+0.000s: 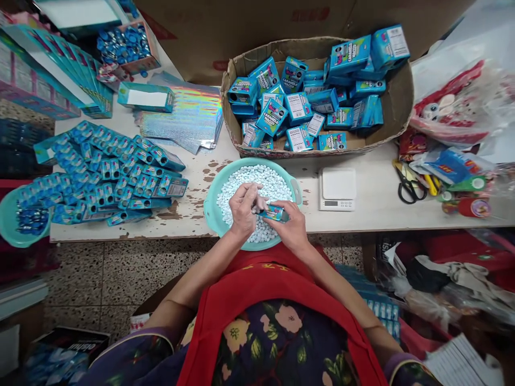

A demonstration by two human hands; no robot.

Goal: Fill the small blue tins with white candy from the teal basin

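Red cloth apron (265, 276) nearest me; beyond it, over a round mint-green plastic bowl (211, 206) of white pebble-like pieces (261, 176), the right hand (294, 228) grips a small blue printed carton (275, 213). The left hand (243, 210) bunches its fingers beside it; I can't tell what they pinch. One slip could scatter pieces. Farther off, blue boxes (349, 55) piled above a brown cardboard tub's (396, 110) rim could topple if bumped.
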